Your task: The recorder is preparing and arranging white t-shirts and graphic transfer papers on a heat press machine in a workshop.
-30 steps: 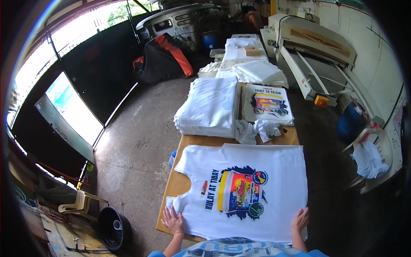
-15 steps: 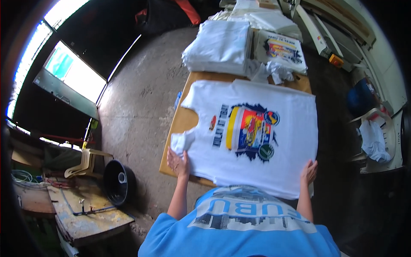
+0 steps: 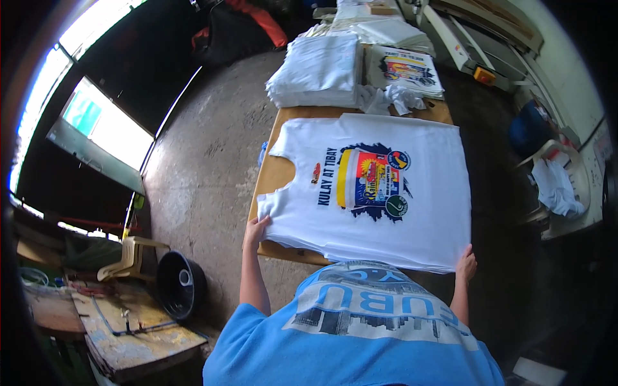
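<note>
A stack of white shirt pieces (image 3: 425, 174), the top one bearing a colourful printed graphic, lies sideways on a brown board-topped table (image 3: 280, 170), neck cutout to the left. My left hand (image 3: 256, 226) grips its near left corner at the sleeve edge, fingers curled on the fabric. At the near right corner, my right hand (image 3: 467, 260) is closed around the edge. My blue-shirted front sits just below the stack's near edge.
Beyond are a folded white cloth stack (image 3: 312, 71), printed pieces (image 3: 405, 67) and crumpled cloth (image 3: 402, 98). Left stand a plastic chair (image 3: 129, 260), black tub (image 3: 174, 289) and low bench (image 3: 154, 350). Right are a white chair with cloth (image 3: 557, 186) and machine (image 3: 470, 45).
The view has tilted down. My hands have gone from resting along the stack's sides to gripping its near corners. The left sleeve corner, bunched half a second ago, now lies flatter.
</note>
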Demonstrator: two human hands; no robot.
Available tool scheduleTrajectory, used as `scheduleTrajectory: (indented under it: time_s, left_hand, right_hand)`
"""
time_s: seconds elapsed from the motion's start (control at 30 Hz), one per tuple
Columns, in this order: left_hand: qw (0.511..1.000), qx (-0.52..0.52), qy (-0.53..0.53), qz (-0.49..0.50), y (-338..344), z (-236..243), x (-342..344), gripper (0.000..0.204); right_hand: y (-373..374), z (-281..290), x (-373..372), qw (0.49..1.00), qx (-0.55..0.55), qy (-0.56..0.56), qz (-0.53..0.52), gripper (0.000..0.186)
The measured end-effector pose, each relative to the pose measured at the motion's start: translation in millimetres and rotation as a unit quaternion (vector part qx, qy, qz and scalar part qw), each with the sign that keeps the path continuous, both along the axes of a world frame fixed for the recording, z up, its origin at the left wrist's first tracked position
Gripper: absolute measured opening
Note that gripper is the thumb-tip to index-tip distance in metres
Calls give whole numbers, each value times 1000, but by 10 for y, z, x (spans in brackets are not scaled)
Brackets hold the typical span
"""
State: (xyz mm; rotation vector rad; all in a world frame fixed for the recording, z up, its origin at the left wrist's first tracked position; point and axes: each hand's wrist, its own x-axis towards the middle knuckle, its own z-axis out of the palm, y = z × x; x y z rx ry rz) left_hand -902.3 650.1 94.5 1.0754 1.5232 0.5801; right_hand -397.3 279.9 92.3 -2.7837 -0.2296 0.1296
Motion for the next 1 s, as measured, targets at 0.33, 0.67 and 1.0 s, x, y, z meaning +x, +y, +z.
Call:
scheduleTrajectory:
  time_s: [0.33,0.67,1.0]
  left_hand:
    - [850,256,459,-41,-12,293,465,54]
    - [706,522,180,-443,-1148,304,2273,66]
    - [702,413,34,-579,-1391,238,2318,40]
  right_hand:
    - [-26,24,-10,999,-22,-26,10,56]
    - [1,-17,-37,999,7,-18,-37,49]
    - [44,204,-161,950,78,-269,138,18]
